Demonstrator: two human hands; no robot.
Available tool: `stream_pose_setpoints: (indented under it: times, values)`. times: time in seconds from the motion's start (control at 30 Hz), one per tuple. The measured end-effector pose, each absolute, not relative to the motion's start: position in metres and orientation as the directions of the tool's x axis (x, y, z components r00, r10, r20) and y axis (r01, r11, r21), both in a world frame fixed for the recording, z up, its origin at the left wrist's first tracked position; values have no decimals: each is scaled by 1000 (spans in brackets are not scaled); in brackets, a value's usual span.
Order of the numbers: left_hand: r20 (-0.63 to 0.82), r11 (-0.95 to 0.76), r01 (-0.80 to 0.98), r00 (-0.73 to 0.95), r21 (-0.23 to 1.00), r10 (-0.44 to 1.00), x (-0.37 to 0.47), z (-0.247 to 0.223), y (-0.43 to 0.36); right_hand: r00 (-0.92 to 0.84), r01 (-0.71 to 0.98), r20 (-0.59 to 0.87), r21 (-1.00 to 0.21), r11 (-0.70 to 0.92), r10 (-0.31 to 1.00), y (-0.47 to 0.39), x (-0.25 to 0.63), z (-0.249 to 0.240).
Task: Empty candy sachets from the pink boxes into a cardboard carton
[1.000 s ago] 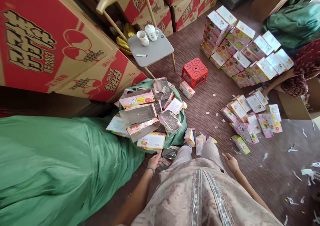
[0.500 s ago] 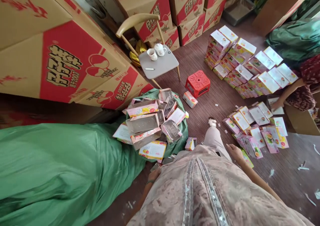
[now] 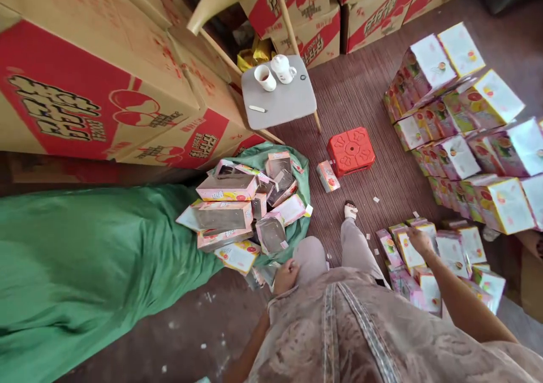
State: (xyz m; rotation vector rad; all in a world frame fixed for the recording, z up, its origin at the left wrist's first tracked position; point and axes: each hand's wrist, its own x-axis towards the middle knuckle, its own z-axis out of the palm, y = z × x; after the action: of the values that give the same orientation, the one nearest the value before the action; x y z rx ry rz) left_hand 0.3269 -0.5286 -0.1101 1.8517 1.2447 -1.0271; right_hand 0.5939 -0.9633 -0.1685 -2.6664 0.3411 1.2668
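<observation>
My left hand (image 3: 285, 276) is beside my knee with its fingers curled in, and nothing shows in it. Near it, the green sack (image 3: 299, 171) spills out several fruit-printed cartons with clear windows, among them a white-and-yellow carton (image 3: 238, 257). Out to the other side, my right hand (image 3: 419, 241) is over a loose heap of pink and white fruit-printed boxes. It lies at a white-topped box (image 3: 410, 254); its fingers are small and partly hidden, so I cannot tell whether they grip that box.
Stacked fruit boxes (image 3: 460, 156) stand at the right. Ahead are a red stool (image 3: 351, 150), a small carton (image 3: 328, 176) and a chair (image 3: 282, 103) bearing a cup, a teapot and a cutter. Large cartons (image 3: 139, 97) line the left. Another person's arm (image 3: 532, 241) shows at the right edge.
My right hand has moved from beside my leg out over the loose boxes. My left hand has come forward to my knee. The view has shifted, and the other person is mostly out of it.
</observation>
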Motion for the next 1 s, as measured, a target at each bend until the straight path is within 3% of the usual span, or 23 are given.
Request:
stream_pose_setpoints:
  times: [0.17, 0.33, 0.5, 0.7, 1.0]
  values:
    - [-847, -362, 916, 327, 174, 420, 359, -120, -555, 585, -194, -808, -56, -979, -70, -908, 674, -190]
    - [-858, -387, 916, 280, 105, 430, 362, -133, -578, 558, -83, -815, -243, -966, 158, -788, 701, -216]
    - [-923, -423, 906, 166, 4, 346, 364, -170, -610, 522, -15, -778, -420, -907, 351, -663, 708, -258]
    - [-971, -456, 886, 25, -88, 237, 339, -229, -633, 539, 53, -723, -482, -875, 431, -538, 711, -345]
    - [-984, -326, 934, -101, -144, 145, 240, -293, -653, 566, 117, -677, -500, -858, 472, -429, 702, -512]
